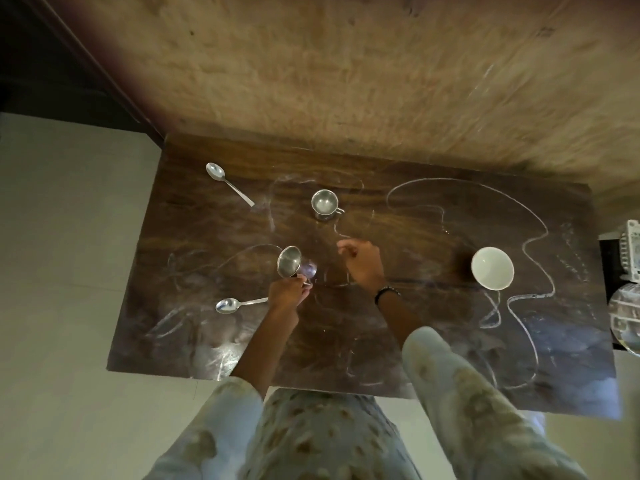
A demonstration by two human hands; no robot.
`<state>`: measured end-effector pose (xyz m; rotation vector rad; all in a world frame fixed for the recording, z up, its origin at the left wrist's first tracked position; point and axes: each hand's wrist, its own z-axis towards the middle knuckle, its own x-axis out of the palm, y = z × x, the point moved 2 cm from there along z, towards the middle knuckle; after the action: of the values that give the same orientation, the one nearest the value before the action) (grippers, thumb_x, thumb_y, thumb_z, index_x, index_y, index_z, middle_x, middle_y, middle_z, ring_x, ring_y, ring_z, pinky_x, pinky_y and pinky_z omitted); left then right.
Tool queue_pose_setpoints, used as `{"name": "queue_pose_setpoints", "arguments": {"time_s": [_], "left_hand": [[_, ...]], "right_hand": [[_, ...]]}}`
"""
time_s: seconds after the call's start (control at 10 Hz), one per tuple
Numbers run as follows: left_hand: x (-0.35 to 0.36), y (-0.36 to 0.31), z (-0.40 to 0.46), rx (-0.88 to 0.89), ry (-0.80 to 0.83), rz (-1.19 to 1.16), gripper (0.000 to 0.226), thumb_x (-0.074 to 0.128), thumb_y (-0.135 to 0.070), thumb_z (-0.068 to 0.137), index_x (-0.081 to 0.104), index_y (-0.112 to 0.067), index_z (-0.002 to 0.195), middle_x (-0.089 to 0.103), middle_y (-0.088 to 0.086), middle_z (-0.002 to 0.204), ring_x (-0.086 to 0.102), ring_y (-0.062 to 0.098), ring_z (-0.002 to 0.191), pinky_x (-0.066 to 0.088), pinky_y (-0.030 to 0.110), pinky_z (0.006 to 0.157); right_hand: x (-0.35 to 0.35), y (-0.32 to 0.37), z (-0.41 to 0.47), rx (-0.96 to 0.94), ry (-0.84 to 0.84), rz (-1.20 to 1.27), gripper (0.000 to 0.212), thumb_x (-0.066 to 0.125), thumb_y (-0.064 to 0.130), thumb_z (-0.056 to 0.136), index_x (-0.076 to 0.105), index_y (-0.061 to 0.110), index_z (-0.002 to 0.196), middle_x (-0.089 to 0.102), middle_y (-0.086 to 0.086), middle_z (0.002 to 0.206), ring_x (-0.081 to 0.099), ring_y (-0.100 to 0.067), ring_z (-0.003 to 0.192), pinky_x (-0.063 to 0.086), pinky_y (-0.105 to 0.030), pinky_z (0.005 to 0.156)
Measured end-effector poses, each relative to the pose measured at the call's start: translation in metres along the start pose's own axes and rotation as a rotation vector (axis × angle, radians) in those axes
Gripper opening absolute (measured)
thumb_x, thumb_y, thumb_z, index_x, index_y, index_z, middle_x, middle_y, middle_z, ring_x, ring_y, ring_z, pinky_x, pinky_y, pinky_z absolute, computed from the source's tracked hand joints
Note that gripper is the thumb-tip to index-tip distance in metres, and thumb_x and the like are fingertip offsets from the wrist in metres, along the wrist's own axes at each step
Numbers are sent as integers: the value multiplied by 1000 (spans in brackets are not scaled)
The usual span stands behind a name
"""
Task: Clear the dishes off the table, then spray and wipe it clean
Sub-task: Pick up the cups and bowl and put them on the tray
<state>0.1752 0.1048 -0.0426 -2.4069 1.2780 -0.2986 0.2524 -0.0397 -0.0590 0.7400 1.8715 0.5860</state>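
A dark wooden table (433,237) carries white chalky smears and loops. My left hand (286,293) grips a steel cup (290,263) by its handle, tilted and lifted just above the table's middle left. My right hand (362,263) hovers over the table's centre, fingers loosely curled, holding nothing. A second steel cup (324,203) stands upright further back. One spoon (227,181) lies at the back left, another spoon (235,304) lies just left of my left hand. A white bowl (492,268) sits at the right.
A rough plaster wall (346,81) runs along the table's far edge. Pale floor tiles (62,271) lie to the left. At the right edge stand a white plastic object (631,254) and a clear glass vessel (625,317). A dark doorway is at the upper left.
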Motion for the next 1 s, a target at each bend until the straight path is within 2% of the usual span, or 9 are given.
{"name": "queue_pose_setpoints", "arguments": {"time_s": [0.1,0.2,0.3,0.4,0.6,0.7,0.8,0.9,1.0], "left_hand": [[-7,2,27,17,-12,112,27,48,0,92,52,-16,71,56,0,74,56,10,63,45,20,70],[-5,4,44,13,21,166,25,48,0,92,53,-15,72,56,1,75,53,10,68,45,20,68],[-4,4,58,-24,4,111,25,49,2,92,53,-9,69,56,5,73,58,9,62,46,21,67],[-5,8,69,-51,-4,51,24,48,3,92,53,-6,70,57,9,75,58,11,68,48,22,66],[-10,18,78,-55,-13,116,22,47,1,92,54,-10,75,59,5,78,56,11,72,46,20,65],[-11,20,62,11,-9,229,26,49,0,92,55,-14,71,59,2,73,55,11,69,45,21,70],[-11,22,57,43,4,243,26,48,1,92,56,-13,71,59,1,72,55,12,69,45,22,70],[-9,27,49,27,-14,228,26,50,2,90,57,-11,68,60,2,65,55,14,66,45,23,68],[-4,33,42,6,-43,191,27,52,2,89,55,-8,64,57,5,62,53,15,62,43,23,63]], "right_hand": [[3,-9,41,143,44,-136,37,50,8,93,59,11,129,60,-14,130,54,-30,123,40,-36,105],[11,-16,76,128,97,-249,46,47,9,93,47,13,139,50,-17,139,44,-33,130,38,-40,104],[19,-19,102,131,124,-262,47,47,11,93,42,10,139,51,-20,134,41,-34,130,40,-42,100],[26,-26,121,147,122,-197,42,50,12,92,51,10,133,55,-17,131,45,-33,127,40,-40,100],[37,-36,117,118,117,-101,22,53,20,94,72,8,91,69,-13,100,59,-28,100,41,-30,78],[48,-40,94,97,180,-108,23,51,10,95,69,-5,90,66,-17,99,53,-24,95,40,-33,82],[54,-45,64,8,162,-67,20,49,-7,90,66,-12,81,62,-15,85,50,-27,85,44,-43,81],[51,-53,36,85,188,-85,25,42,7,98,64,-6,103,58,-14,100,52,-32,99,42,-42,91],[51,-78,13,160,171,-2,19,53,9,94,65,-3,87,67,-19,85,64,-32,77,50,-37,72]]}}
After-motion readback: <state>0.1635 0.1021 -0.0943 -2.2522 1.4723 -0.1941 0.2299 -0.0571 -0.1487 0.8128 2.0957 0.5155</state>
